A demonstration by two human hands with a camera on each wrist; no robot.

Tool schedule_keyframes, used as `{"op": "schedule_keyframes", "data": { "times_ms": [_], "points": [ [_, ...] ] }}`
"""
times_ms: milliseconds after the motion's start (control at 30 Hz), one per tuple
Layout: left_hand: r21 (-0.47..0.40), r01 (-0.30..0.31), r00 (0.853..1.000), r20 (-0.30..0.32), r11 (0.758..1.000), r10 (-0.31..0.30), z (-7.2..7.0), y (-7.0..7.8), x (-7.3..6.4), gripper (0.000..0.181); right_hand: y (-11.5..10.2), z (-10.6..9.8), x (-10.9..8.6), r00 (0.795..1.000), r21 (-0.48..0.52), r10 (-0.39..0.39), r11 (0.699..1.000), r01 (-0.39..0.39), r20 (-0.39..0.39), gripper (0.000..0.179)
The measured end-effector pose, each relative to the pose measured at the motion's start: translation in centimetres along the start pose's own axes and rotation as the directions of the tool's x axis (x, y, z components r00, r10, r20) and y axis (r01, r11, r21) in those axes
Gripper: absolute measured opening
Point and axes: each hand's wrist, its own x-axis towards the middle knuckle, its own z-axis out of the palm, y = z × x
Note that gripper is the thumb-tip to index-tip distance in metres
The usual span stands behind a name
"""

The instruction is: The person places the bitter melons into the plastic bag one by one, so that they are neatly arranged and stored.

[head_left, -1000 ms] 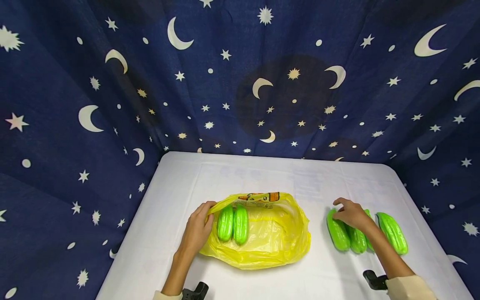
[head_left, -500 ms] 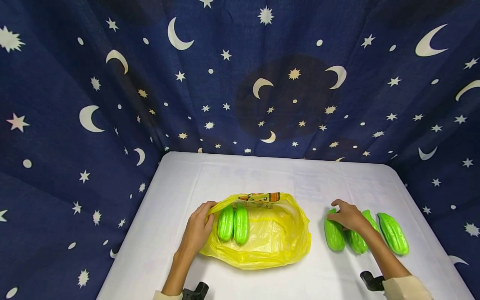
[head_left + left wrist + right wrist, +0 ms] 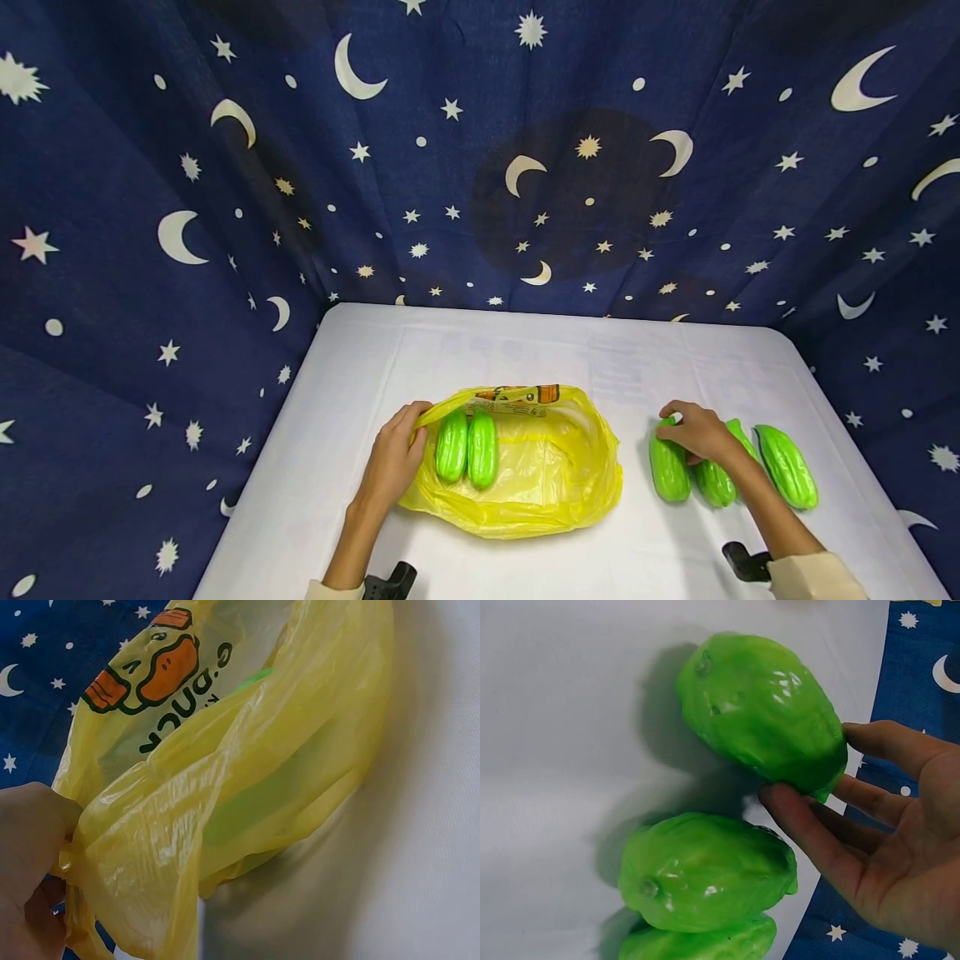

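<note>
A yellow plastic bag [image 3: 517,523] lies with its mouth spread wide. Two glossy green ribbed gourds [image 3: 482,450] rest side by side inside it, toward its left. My left hand [image 3: 392,458] pinches the bag's left rim; in the left wrist view the gathered yellow film [image 3: 150,847] sits at the fingers. To the right of the bag, my right hand [image 3: 701,432] holds the far end of another green gourd [image 3: 669,472] between thumb and fingers. The right wrist view shows fingertips on that gourd [image 3: 761,709] from two sides.
Three more gourds lie to the right: one beside the held gourd [image 3: 715,483], one partly hidden by my forearm [image 3: 741,437], one farthest right [image 3: 785,468]. A white cloth [image 3: 525,346] covers the table. A blue star-and-moon curtain [image 3: 450,167] surrounds it.
My right hand has shifted slightly left. The gourd it holds has moved left with it, opening a gap to its neighbour. My left hand and the bag have stayed put.
</note>
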Motion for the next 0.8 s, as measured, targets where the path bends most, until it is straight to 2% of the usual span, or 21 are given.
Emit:
{"op": "schedule_keyframes", "data": {
  "times_ms": [300, 800],
  "points": [
    [0.006, 0.01, 1.0, 0.016, 1.0, -0.01, 0.1, 0.0, 0.1, 0.028, -0.1, -0.8, -0.5, 0.999, 0.036, -0.04, 0.999, 0.041, -0.018, 0.047],
    [0.01, 0.0, 1.0, 0.003, 1.0, 0.0, 0.1, 0.0, 0.0, 0.028, -1.0, -1.1, -1.3, 0.994, 0.063, -0.101, 0.993, 0.104, -0.049, 0.05]
  ]
}}
